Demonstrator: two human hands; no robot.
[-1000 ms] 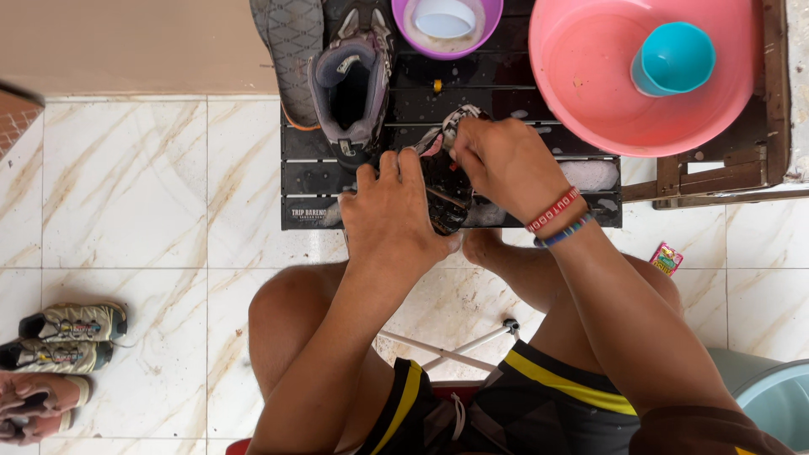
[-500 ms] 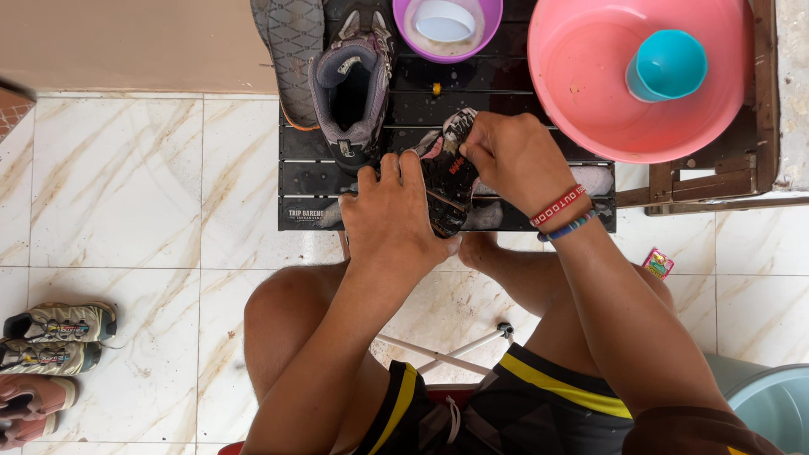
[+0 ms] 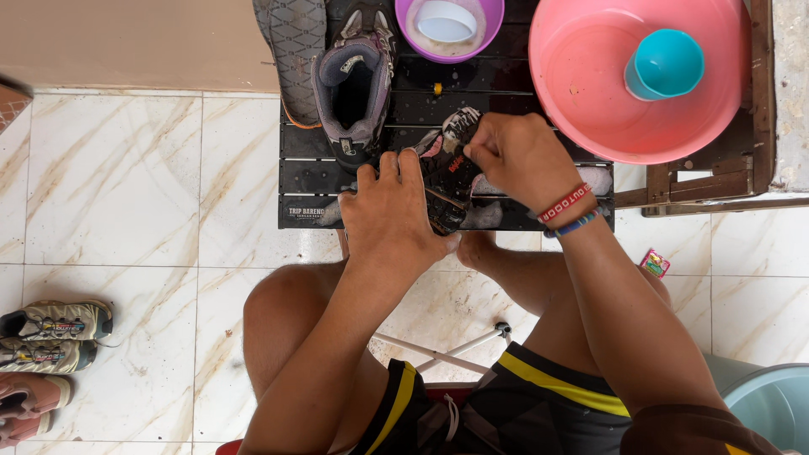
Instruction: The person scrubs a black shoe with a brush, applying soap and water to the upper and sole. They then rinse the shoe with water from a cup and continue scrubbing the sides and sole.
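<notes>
From the head camera, a dark shoe (image 3: 447, 181) lies on its side on the black slatted worktop (image 3: 295, 181), clenched from the near side in the grip of the left hand (image 3: 392, 211), while the right hand (image 3: 522, 156) pinches its upper part at the far side. Just left of it stands a grey boot (image 3: 354, 88) beside an upturned sole (image 3: 295, 50). Behind, a purple bowl (image 3: 489, 21) holds a white piece, and a pink basin (image 3: 590, 93) holds a teal cup (image 3: 664, 63).
</notes>
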